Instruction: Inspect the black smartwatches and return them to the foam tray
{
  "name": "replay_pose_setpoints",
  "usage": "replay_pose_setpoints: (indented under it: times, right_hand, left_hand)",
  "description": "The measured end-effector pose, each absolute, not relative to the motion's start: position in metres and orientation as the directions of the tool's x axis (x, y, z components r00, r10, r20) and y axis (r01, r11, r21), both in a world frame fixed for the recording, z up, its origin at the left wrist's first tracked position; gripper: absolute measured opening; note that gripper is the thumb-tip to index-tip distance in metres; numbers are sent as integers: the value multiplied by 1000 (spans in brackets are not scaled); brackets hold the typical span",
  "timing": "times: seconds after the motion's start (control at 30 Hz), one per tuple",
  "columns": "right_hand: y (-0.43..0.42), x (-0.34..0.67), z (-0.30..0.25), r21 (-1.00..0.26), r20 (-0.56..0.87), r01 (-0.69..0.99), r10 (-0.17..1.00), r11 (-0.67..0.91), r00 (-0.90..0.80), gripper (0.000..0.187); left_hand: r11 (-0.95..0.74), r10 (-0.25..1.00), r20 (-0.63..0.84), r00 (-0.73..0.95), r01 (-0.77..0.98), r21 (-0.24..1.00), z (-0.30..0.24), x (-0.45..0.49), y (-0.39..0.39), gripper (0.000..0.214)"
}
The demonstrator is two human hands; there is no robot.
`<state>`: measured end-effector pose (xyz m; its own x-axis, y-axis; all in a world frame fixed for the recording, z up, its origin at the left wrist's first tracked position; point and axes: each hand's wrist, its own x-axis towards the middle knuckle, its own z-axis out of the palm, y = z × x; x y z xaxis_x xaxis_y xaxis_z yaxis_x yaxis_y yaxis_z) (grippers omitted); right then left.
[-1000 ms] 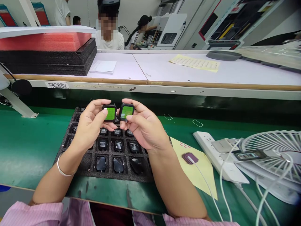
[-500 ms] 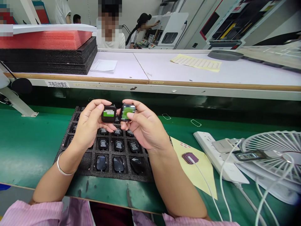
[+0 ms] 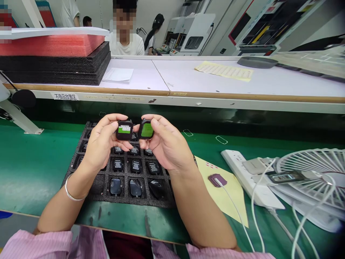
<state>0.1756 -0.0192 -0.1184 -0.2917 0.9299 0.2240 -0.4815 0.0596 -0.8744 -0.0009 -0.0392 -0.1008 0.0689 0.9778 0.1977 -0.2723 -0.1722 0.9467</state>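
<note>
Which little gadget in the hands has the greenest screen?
The gadget in the right hand: its screen is nearly all green. The other device, in the left hand, shows a green band with white patches, on black.

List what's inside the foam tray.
Dark watches, several with white text, sit in the foam tray. The left hand and right hand hide parts of it; contents there can't be seen.

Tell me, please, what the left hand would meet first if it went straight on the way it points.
Most likely the right hand or the squarish black device with a green screen that it holds; depth is too unclear to say which.
</note>
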Motion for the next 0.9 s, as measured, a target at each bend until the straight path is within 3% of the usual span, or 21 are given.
replay_pose_setpoints:
  times: [0.23, 0.73, 0.9]
  right_hand:
    - [-20, 175, -117, -870, 211, -490, 934, 47, -286, 43]
    - [-18, 178, -119, -852, 191, -523, 909, -34, -370, 42]
    - [-21, 176, -116, -833, 199, -550, 890, -67, -410, 44]
  left_hand:
    - [-221, 974, 225, -3, -205, 954, -104, -1, -37, 29]
    - [-244, 963, 258, 72, -164, 956, -96, -12, -43, 68]
    - [-169, 984, 166, 64, 39, 985, -101, -53, -67, 62]
